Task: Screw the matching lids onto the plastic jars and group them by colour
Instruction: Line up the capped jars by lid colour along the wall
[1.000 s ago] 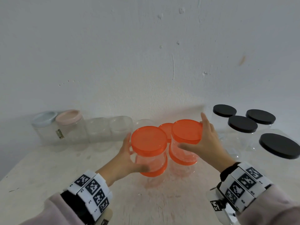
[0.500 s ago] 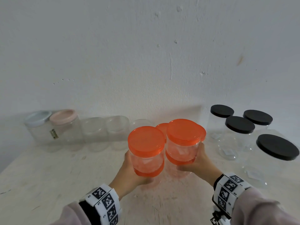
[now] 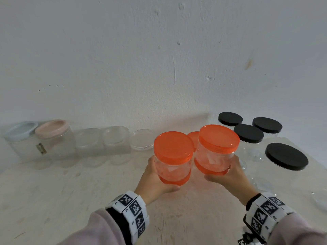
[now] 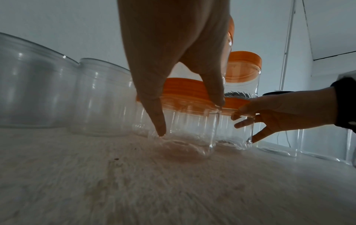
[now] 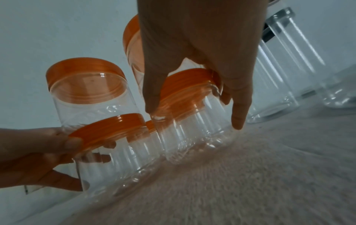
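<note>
Left hand point(image 3: 152, 181) wrapped around a stack of two orange-lidded jars point(image 3: 172, 158), fingers curled on the lower one. Right hand point(image 3: 230, 175) grips a second such stack point(image 3: 215, 151) the same way. The two stacks sit side by side, near touching, at the middle of the table point(image 3: 53, 200). Another orange lid point(image 3: 193, 138) shows behind them. Black-lidded jars point(image 3: 248, 135) grouped at right; clear jars point(image 3: 115, 142) along the wall at left.
</note>
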Available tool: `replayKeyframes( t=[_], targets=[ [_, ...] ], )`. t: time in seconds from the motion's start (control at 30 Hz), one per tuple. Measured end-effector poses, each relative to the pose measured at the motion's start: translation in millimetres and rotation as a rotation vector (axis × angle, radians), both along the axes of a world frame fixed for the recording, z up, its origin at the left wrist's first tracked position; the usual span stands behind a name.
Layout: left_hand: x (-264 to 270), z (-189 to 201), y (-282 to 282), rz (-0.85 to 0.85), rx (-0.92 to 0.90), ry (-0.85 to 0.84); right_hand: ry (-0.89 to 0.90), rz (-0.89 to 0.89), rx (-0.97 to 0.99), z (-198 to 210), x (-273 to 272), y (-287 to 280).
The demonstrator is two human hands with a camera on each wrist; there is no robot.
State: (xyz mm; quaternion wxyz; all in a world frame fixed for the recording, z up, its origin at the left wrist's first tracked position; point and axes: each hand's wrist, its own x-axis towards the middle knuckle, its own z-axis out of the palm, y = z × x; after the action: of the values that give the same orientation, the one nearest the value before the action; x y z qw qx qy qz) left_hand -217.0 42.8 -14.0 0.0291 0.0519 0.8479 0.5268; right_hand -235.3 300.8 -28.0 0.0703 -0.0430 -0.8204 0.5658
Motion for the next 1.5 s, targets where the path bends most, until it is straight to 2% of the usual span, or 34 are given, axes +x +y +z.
replayKeyframes(
  t=[0.27, 0.33, 0.4, 0.5, 0.6, 0.67, 0.73, 0.9, 1.0, 1.07, 1.17, 1.3, 1.4, 1.5],
  targets=[
    [-11.3, -5.7, 9.4, -0.040, -0.020, -0.001, -0.039, -0.016, 0.018, -7.3, 2.3, 8.9],
    [-11.2, -3.1, 1.8, -0.099, -0.082, -0.001, -0.037, -0.014, 0.012, -8.2, 2.4, 7.5],
    [-13.2, 3.7, -13.0, -0.146, -0.224, 0.024, -0.030, -0.019, 0.015, -8.8, 2.6, 7.1],
    [-23.9, 18.7, -43.1, -0.026, -0.417, 0.138, -0.028, -0.022, 0.032, -10.9, 2.9, 7.9],
    [-43.2, 37.0, -65.2, 0.136, -0.400, 0.363, -0.034, -0.022, 0.048, -12.2, 3.5, 8.2],
    [-61.0, 46.5, -71.7, 0.211, -0.405, 0.426, -0.034, -0.020, 0.057, -11.7, 3.8, 7.7],
    [-78.3, 52.0, -73.6, 0.195, -0.489, 0.355, -0.020, -0.013, 0.062, -11.3, 4.5, 7.5],
    [-104.7, 56.9, -73.4, 0.072, -0.895, 0.178, -0.036, -0.003, 0.066, -12.7, 6.5, 7.3],
    [-111.6, 55.6, -71.6, 0.071, -0.997, 0.064, -0.050, 0.007, 0.064, -14.0, 5.6, 8.0],
    [-114.3, 53.6, -69.1, 0.073, -0.999, 0.033, -0.044, 0.008, 0.058, -15.9, 4.9, 8.6],
    [-115.0, 50.7, -68.9, 0.109, -0.942, 0.072, -0.043, 0.009, 0.064, -18.8, 4.3, 9.7],
    [-107.2, 51.3, -72.0, 0.130, -0.718, 0.101, -0.043, 0.009, 0.082, -21.2, 2.7, 11.8],
    [-95.9, 69.2, -79.4, 0.152, -0.543, 0.175, -0.054, 0.002, 0.080, -21.5, 2.1, 11.3],
    [-87.7, 103.2, -96.0, 0.200, -0.389, 0.232, -0.080, -0.017, 0.086, -20.8, 1.1, 11.2]
  ],
)
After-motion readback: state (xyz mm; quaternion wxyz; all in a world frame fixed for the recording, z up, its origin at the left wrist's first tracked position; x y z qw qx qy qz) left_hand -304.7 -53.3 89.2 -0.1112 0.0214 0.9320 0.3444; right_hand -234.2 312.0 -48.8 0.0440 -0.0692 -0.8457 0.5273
